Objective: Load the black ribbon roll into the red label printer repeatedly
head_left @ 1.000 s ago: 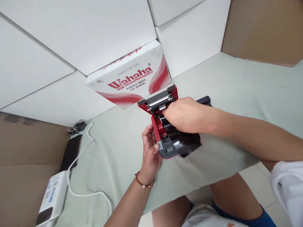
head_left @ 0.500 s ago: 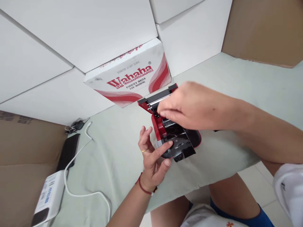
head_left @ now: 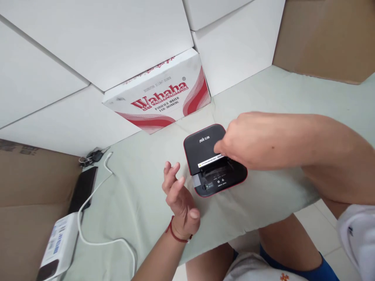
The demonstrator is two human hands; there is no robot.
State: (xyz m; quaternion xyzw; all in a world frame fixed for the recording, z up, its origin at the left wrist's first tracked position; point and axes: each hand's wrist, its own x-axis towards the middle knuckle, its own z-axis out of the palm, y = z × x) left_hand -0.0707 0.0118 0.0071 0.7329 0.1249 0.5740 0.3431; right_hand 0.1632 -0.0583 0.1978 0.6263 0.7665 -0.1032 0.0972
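Observation:
A black label printer (head_left: 205,150) with a red edge lies on the green cloth, its lid down. A white warning strip (head_left: 209,161) crosses the lid above a dark slot, and small icons mark the front part. Over the printer's right side is my right hand (head_left: 238,140), its fingers curled down and the thumb near the lid. Its own back hides whatever the fingers hold. To the left of the printer my left hand (head_left: 180,199) is raised and open, fingers apart, touching nothing. A red cord bracelet circles the left wrist.
Behind the printer stands a Wahaha carton (head_left: 164,97) against stacked white boxes (head_left: 234,58). At left are a white device (head_left: 58,246), a white cable (head_left: 93,242), a black flat object (head_left: 84,189) and a brown carton (head_left: 32,218). Another brown cardboard piece (head_left: 325,43) stands far right.
The printer's lid has come down from raised to shut. The glossy black strip over its front is out of sight. My left hand has drawn back leftward off the strip; my right hand moved slightly right.

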